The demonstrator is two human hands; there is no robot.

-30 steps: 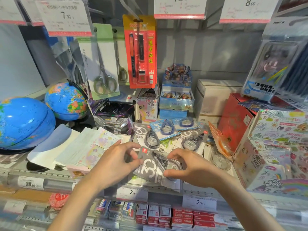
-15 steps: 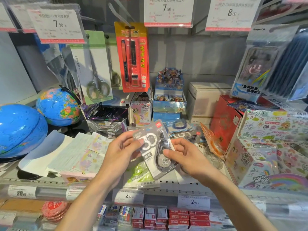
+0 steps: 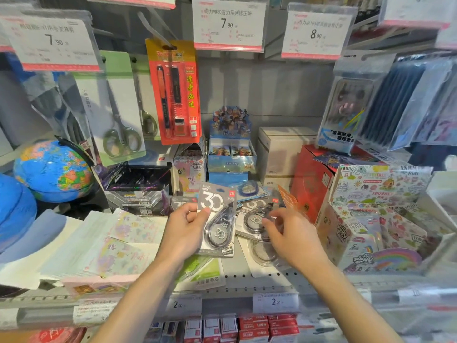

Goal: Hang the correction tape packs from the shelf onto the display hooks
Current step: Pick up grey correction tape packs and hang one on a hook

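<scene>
My left hand pinches the left edge of a grey correction tape pack marked "30" and holds it upright above the shelf. My right hand is off that pack. It hovers, blurred and with loosely bent fingers, over a second grey pack lying on the shelf. More packs lie behind, among them a blue one. A price label reading 7.90 hangs above the middle, and its hook is hidden behind it.
A red pen pack and scissors packs hang at upper left. Two globes stand at left beside a paper stack. Boxes line the back. A sticker-covered carton crowds the right.
My right hand let go of the lifted pack and dropped right toward another pack on the shelf. My left hand now holds the first pack alone, upright.
</scene>
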